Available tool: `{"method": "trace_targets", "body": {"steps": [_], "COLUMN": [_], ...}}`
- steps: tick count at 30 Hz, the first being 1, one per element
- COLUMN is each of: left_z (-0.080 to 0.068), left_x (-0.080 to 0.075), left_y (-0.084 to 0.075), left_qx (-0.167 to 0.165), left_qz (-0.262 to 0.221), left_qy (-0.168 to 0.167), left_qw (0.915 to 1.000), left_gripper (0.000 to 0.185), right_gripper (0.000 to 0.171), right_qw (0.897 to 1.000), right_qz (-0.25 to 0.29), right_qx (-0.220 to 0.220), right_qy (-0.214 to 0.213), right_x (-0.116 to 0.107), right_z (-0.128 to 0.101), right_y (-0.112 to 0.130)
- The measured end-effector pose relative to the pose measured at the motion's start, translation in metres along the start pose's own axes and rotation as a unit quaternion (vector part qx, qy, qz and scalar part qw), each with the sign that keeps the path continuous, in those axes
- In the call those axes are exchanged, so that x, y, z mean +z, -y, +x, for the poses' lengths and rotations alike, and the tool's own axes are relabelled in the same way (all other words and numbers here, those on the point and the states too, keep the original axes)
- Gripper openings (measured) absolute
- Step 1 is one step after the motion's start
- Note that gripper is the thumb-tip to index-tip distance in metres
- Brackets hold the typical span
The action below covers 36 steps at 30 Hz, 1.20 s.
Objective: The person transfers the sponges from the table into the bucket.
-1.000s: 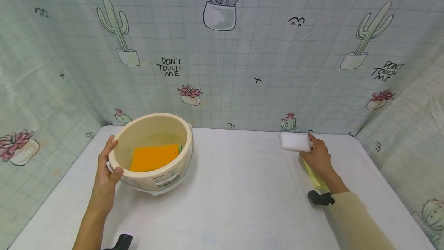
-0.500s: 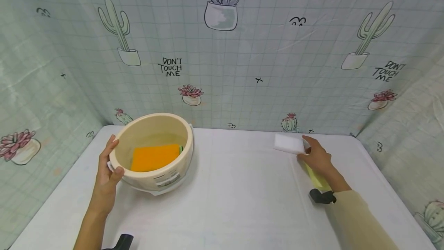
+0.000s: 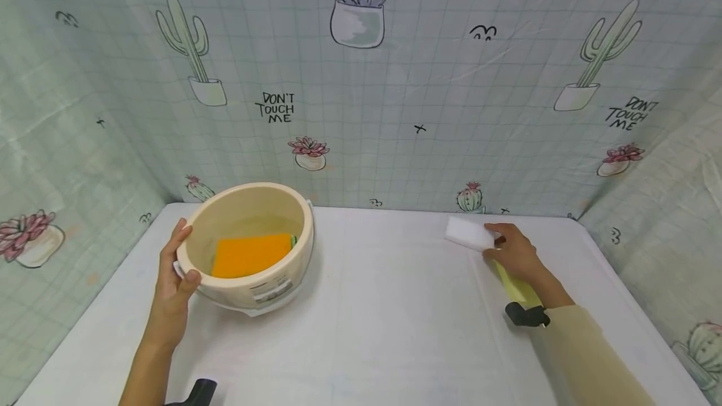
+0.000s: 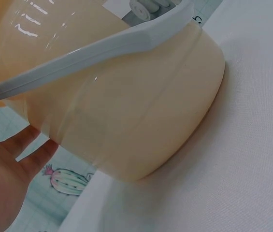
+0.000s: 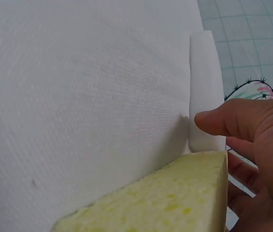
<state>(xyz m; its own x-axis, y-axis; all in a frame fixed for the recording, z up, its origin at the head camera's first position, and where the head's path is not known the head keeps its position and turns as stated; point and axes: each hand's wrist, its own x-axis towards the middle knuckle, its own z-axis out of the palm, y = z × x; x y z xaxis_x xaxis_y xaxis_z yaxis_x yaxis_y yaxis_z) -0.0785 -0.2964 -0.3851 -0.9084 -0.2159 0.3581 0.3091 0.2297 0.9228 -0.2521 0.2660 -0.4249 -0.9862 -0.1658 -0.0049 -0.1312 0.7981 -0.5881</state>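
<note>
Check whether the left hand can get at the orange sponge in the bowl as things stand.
Probably yes. The left hand grips the bowl at its near rim, the bowl has no lid, and the orange sponge lies uncovered inside. The hand would have to let go first.

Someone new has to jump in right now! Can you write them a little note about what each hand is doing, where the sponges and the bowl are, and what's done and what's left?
Left hand: grips the rim of the cream bowl, thumb over the edge. The bowl stands on the white table, at its back left.
Right hand: its grip is on the white sponge at the back right, about at table level.
Done: an orange sponge already lies in the bowl.
Left, probably: the white sponge, and a yellow sponge lying under the right wrist, are both outside the bowl.
</note>
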Motion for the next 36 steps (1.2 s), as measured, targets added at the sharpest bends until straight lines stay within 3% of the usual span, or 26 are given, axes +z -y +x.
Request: {"method": "trace_targets", "body": {"steps": [9,23,36], "left_z": [0.0,0.0,0.001], "left_x": [0.0,-0.001,-0.002], "left_y": [-0.002,0.0,0.001], "left_qx": [-0.008,-0.006,-0.002], "left_qz": [0.007,0.013,0.024], "left_qy": [0.001,0.002,0.005], "left_qw": [0.9999,0.9999,0.9997], "left_gripper": [0.063,0.062,0.062], "right_gripper": [0.056,0.052,0.048], "right_qw": [0.997,0.978,0.963], "right_qz": [0.038,0.097,0.128], "right_qx": [-0.069,-0.182,-0.237], "right_qy": [-0.027,-0.035,-0.028], "right_x": [-0.007,-0.01,-0.004], "right_z": [-0.004,-0.013,-0.012], "right_y": [0.023,0.08,0.133]}}
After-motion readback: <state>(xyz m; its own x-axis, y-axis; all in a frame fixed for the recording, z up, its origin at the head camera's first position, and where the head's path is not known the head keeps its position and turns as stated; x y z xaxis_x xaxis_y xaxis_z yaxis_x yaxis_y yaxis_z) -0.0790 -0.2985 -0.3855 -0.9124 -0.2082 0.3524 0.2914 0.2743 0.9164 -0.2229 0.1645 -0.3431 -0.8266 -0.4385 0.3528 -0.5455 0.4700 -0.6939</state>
